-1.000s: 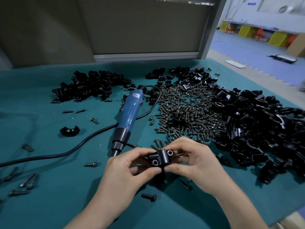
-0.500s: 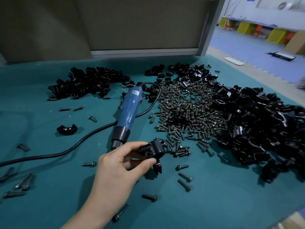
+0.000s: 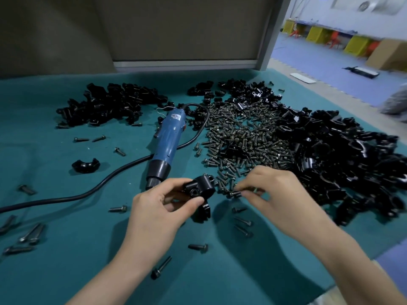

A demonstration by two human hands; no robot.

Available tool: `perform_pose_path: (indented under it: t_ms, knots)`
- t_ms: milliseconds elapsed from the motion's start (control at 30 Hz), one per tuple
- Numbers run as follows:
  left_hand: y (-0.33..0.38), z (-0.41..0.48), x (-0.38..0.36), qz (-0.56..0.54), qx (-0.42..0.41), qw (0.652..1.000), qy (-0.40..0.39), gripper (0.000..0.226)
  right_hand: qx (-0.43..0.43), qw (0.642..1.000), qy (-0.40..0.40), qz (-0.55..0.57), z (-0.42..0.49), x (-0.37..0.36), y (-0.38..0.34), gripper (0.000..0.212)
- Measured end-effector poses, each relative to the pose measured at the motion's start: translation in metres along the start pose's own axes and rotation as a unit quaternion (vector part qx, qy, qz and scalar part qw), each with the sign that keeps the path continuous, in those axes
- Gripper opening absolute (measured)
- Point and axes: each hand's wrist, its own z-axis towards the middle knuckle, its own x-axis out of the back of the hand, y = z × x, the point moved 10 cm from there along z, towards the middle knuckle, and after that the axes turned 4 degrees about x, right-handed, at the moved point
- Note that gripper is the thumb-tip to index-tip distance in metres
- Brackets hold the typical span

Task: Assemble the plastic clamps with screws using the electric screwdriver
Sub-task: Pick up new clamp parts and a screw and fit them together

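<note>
Right now L hand (image 3: 158, 208) grips the clamp (image 3: 199, 190) just above the mat (image 3: 88, 249), R hand (image 3: 277, 190) pinches a screw (image 3: 236, 193) at the screw pile (image 3: 242, 137) edge, just right of clamp, long axis approx level.

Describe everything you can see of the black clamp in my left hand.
The clamp is glossy black plastic, a rounded block with one round screw hole facing the camera and another at its upper right. A lower part hangs beneath. The left hand holds it between thumb and fingers, over the teal mat; the right hand, pinching a screw, is apart from it.
</note>
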Motion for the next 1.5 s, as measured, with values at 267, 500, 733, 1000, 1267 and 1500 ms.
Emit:
perform_pose_path:
  t_ms: [267, 500, 733, 1000, 1267, 1500]
  knots:
    - [0.001, 0.0, 0.0, -0.003, 0.004, 1.0, 0.003, 0.032, 0.032, 0.979, -0.167, -0.112, 0.022, -0.049, 0.013, 0.019]
    - [0.002, 0.0, 0.0, 0.003, 0.002, 1.0, 0.003, 0.033, 0.104, 0.975, -0.19, -0.055, 0.023, -0.053, -0.003, 0.018]
    - [0.007, 0.001, -0.001, 0.036, -0.012, 0.999, -0.003, 0.029, 0.042, 0.933, 0.051, 0.354, 0.034, -0.004, -0.033, 0.024]
    - [0.008, 0.0, -0.005, -0.004, -0.021, 0.999, -0.027, 0.028, 0.02, 0.955, 0.094, 0.281, 0.024, -0.017, -0.033, 0.021]
    - [0.003, 0.001, -0.004, -0.017, -0.017, 0.999, -0.027, 0.034, 0.104, 0.965, 0.169, 0.173, 0.017, -0.01, -0.052, 0.007]
    - [0.001, 0.002, -0.004, -0.017, -0.015, 0.999, -0.026, 0.032, 0.115, 0.972, 0.16, 0.126, 0.012, -0.016, -0.054, 0.006]
